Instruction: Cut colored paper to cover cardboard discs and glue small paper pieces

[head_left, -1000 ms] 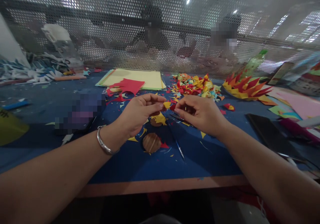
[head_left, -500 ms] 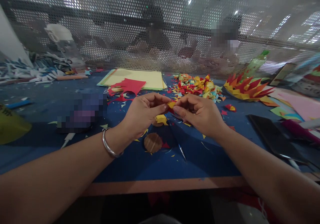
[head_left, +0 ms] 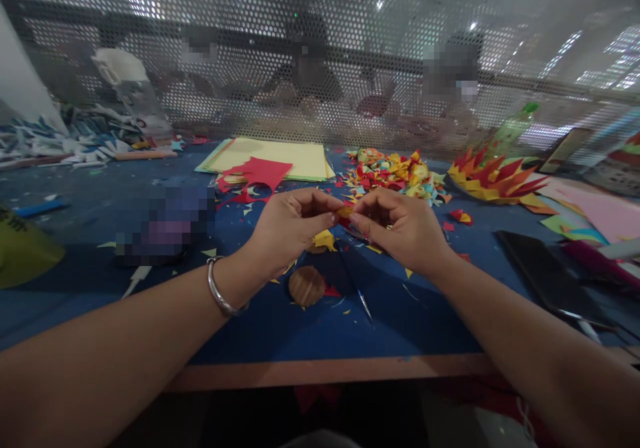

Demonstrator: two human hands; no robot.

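Observation:
My left hand [head_left: 290, 225] and my right hand [head_left: 400, 228] meet above the blue table [head_left: 250, 315], fingers pinched together on a small yellow and red paper piece [head_left: 344, 212]. A silver bangle [head_left: 220, 291] circles my left wrist. Just below the hands lie a yellow paper scrap [head_left: 324, 239], a round brown disc [head_left: 306, 286] and a thin pointed tool [head_left: 357, 288].
A stack of yellow sheets [head_left: 280, 158] with a cut red sheet [head_left: 257, 171] lies at the back. A heap of coloured scraps [head_left: 395, 168] and a spiky red-yellow paper piece [head_left: 493, 178] sit right. A dark phone [head_left: 543, 275] lies at right. Behind a perforated screen [head_left: 320, 55] sit other people.
My hands have closed tighter together, so less of the yellow piece shows between the fingertips. The view has shifted slightly.

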